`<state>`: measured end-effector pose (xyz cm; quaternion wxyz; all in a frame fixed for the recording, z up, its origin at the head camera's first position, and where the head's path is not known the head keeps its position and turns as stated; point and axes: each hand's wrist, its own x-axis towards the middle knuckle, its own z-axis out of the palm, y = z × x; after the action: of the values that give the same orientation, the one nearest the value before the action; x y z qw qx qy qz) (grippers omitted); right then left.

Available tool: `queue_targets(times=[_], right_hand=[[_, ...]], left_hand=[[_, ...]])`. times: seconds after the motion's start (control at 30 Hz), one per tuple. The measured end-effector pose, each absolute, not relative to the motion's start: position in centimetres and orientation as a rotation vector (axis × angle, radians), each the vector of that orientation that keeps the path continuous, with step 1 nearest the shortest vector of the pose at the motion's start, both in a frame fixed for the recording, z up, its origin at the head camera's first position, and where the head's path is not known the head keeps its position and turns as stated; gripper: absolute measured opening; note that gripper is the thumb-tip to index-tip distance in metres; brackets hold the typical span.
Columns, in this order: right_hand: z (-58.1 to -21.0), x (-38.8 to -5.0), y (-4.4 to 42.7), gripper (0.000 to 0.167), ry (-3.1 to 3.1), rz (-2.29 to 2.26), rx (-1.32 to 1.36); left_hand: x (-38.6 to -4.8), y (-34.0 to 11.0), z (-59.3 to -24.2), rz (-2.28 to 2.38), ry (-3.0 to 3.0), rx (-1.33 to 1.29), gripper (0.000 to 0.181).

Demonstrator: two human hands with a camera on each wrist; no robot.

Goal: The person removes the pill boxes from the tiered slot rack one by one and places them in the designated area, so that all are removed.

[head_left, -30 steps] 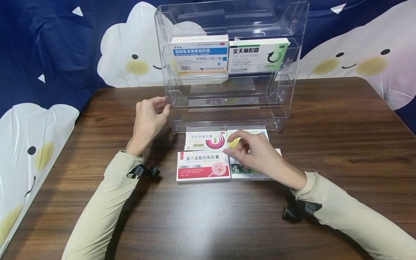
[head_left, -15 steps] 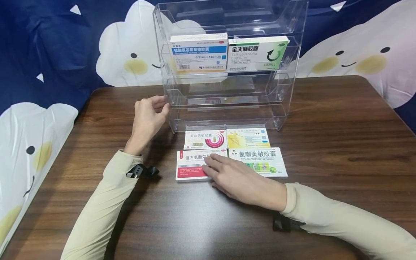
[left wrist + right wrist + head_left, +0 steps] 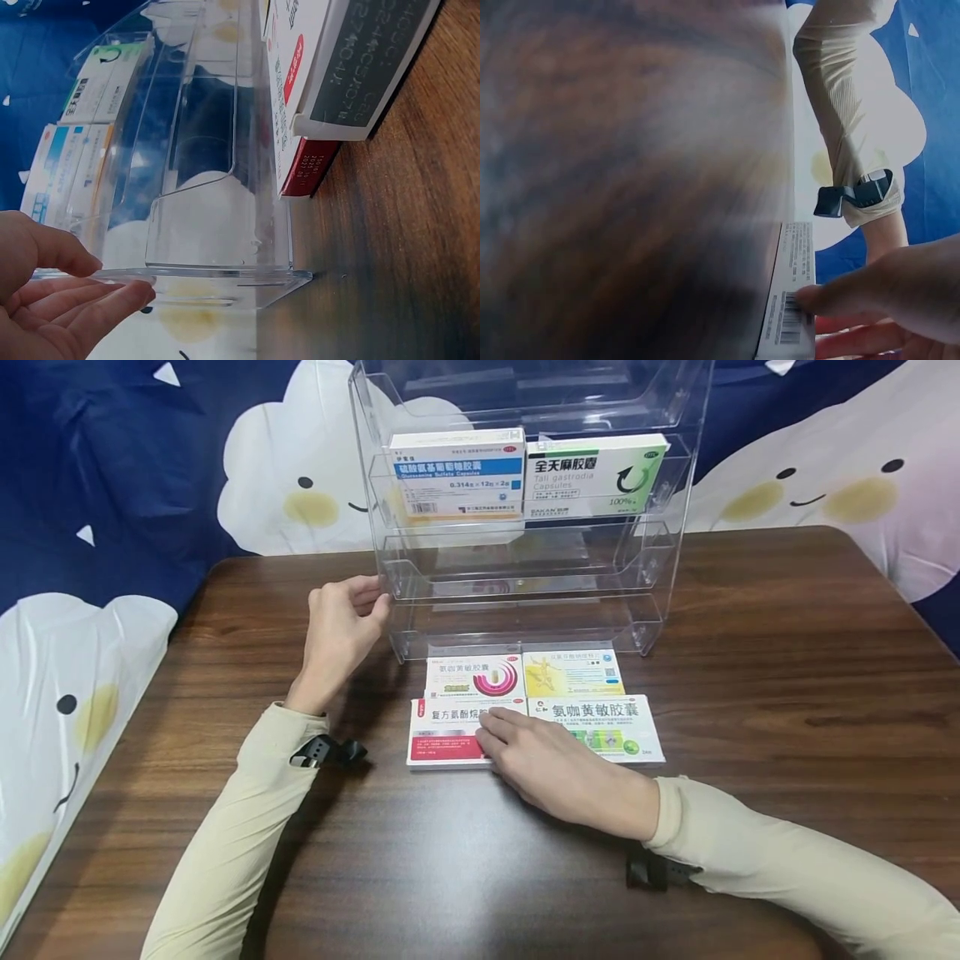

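Note:
At the left side of the clear rack (image 3: 525,587), the left hand (image 3: 337,635) pinches its edge panel between thumb and fingers; the left wrist view shows this hand (image 3: 67,300) at the panel. The right hand (image 3: 562,772) lies over the red-and-white box (image 3: 447,745), fingers on its top; in the right wrist view its thumb (image 3: 832,296) touches the box's barcode side (image 3: 789,300). Beside it is a green-and-white box (image 3: 637,727), partly under the hand. Behind them lie a box with pink rings (image 3: 457,677) and a yellow-and-white box (image 3: 573,672).
Upright on a rack shelf stand a blue-and-white box (image 3: 459,481) and a green-and-white Tall gastrodia box (image 3: 592,477). The rack stands on the brown wooden table (image 3: 787,693). A blue curtain with clouds (image 3: 150,460) hangs behind.
The right hand has moved left and down from above the right-hand boxes onto the red-and-white box, uncovering the yellow-and-white box. The left hand has stayed at the rack.

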<state>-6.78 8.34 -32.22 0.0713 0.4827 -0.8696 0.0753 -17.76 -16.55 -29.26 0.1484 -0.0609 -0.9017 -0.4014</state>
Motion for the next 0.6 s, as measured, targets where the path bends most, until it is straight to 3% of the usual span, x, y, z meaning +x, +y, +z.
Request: queue_targets(times=[0.2, 0.43, 0.6], right_hand=[[-30.7, -8.2, 9.5, 0.034, -2.598, 0.456, 1.44], [-23.9, -13.3, 13.5, 0.036, -2.536, 0.615, 1.114], [-21.1, -16.0, 15.7, 0.031, -2.488, 0.566, 0.853]], left_hand=[[-17.8, -16.6, -29.3, -1.162, -2.593, -0.18, 0.028], [-17.7, -16.7, -29.3, -1.159, -2.591, -0.178, 0.029], [-17.8, -16.6, -29.4, -1.155, -2.591, -0.178, 0.028]])
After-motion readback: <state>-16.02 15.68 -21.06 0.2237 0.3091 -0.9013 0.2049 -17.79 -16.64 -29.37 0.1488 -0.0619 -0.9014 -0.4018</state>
